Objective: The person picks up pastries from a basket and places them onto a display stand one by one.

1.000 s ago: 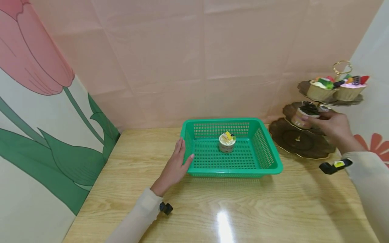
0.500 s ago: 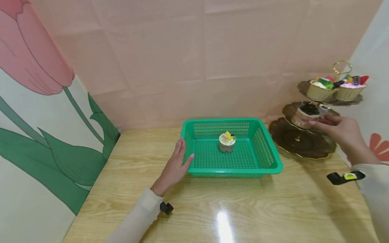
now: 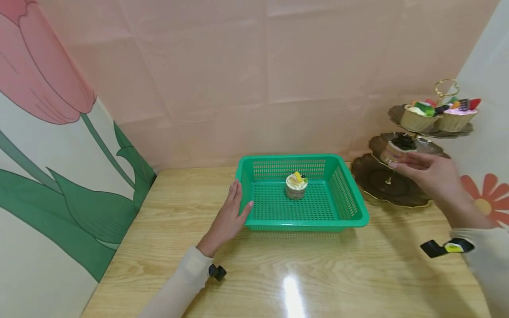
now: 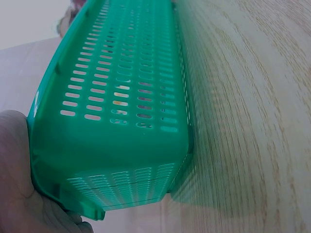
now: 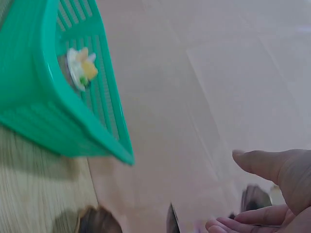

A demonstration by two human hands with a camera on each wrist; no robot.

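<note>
My left hand (image 3: 224, 223) lies along the left side of a green plastic basket (image 3: 306, 224), its fingers straight and touching the rim. Inside the basket stands a dessert cup (image 3: 296, 190) with cream and yellow fruit on top. At the right, a dessert cup with a dark crumbly topping (image 3: 393, 152) sits on the middle level of a brown tiered stand (image 3: 377, 185). Right beside that cup is my right hand (image 3: 437, 176), thumb and fingers spread apart. The right wrist view shows a gap between the thumb (image 5: 262, 162) and the fingers.
Two fruit-topped cupcakes, one cream (image 3: 415, 120) and one pink-topped (image 3: 457, 119), fill the stand's top level. A gold ring handle (image 3: 446, 87) rises above them. The wooden table (image 3: 191, 194) ends at a pink wall covering (image 3: 199, 123).
My right hand had its fingers around the dark-topped cup, drew back to the right, then came back left, lower beside it. The cup stays on the stand; the left hand has not moved.
</note>
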